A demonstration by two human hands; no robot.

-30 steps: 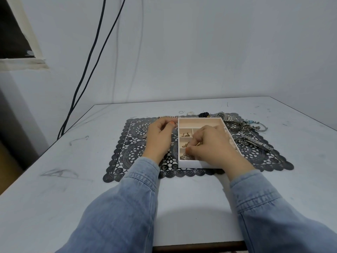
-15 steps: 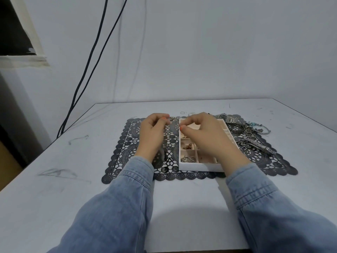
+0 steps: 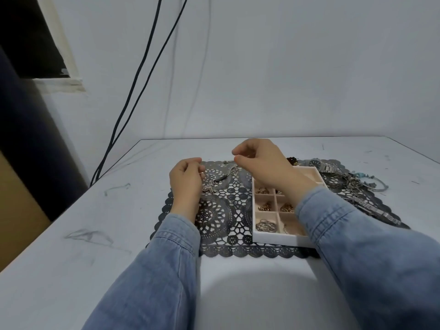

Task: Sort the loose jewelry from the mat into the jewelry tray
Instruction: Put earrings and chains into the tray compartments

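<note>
A black lace mat (image 3: 221, 225) lies on the white table. On its right half sits the white jewelry tray (image 3: 273, 239), with small gold and silver pieces in several compartments. A silver chain (image 3: 230, 172) with a ring and a dark bar runs slantwise across the mat, left of the tray. My left hand (image 3: 187, 181) has its fingers curled at the chain's near end. My right hand (image 3: 260, 164) hovers over the tray's far left corner, with thumb and forefinger pinching the chain's far end. My right forearm hides part of the tray.
Loose pieces lie on the mat right of the tray: a silver watch (image 3: 321, 166), tangled bracelets (image 3: 345, 182), a metal watch band (image 3: 373, 207) and dark beads (image 3: 291, 160). Two black cables (image 3: 133, 91) hang down the wall at the left.
My right hand left the tray's compartments and moved up and left, over the mat. My left hand drew back toward me, and the chain now stretches between the two hands.
</note>
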